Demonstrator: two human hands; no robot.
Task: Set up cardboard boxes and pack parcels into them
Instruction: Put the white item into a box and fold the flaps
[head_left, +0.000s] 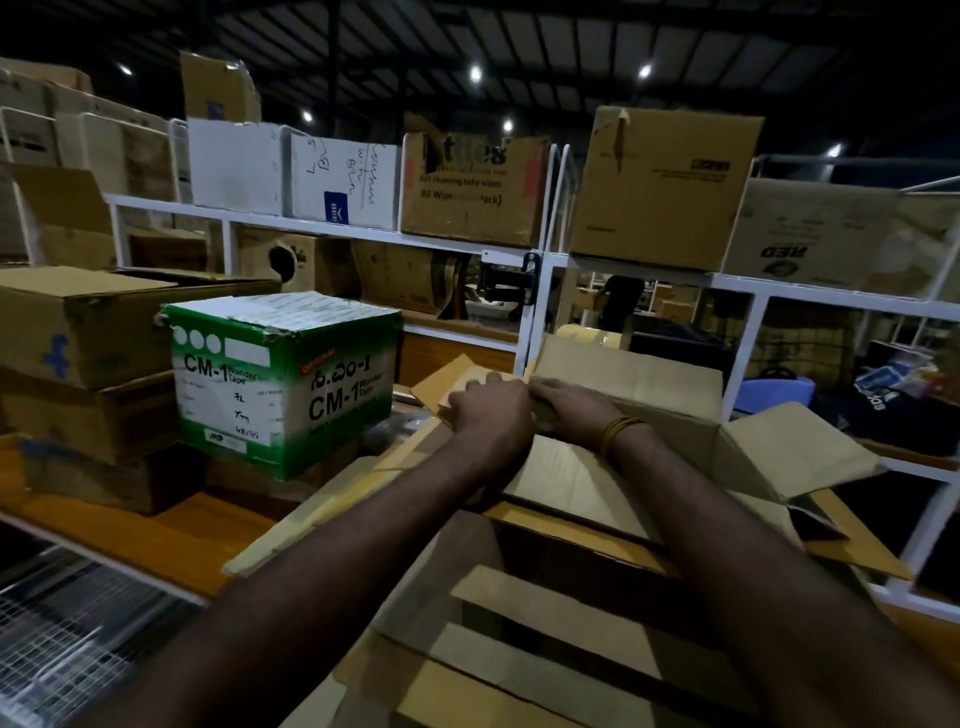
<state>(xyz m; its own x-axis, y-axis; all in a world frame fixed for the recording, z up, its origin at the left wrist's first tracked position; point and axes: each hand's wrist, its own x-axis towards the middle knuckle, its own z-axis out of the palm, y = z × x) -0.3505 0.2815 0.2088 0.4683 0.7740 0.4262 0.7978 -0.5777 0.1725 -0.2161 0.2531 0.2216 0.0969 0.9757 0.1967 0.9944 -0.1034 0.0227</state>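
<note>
Both arms reached forward over the orange-brown wooden worktop (171, 535), the two hands meeting at the far left corner of a large open brown cardboard box (649, 467) that stood toward the worktop's right side. The left hand (488, 410) lay knuckles up with its fingers curled over the box's far-left flap (457, 382), which stuck out and up toward the shelving; the right hand (571, 405), a yellow thread band (621, 434) round its wrist, pressed against the same corner just beside it, though I could not tell how firmly its fingers gripped. The box's other flaps splayed outward, one hanging toward the worktop's right edge. Nearer the front edge lay flattened brown cardboard sheets (545, 623), overlapping. At the worktop's left side sat a green and white carton printed "CM-1 Wonder Tape" (283, 384), its top torn, touching a stack of worn brown boxes (83, 364) at the left edge. Behind ran white metal shelving (540, 291) loaded with more cartons, two white ones with handwriting among them. The hall was dim, a dark ribbed roof overhead with small round ceiling lights (475, 73). A wire mesh panel (67, 639) showed below the front-left corner.
</note>
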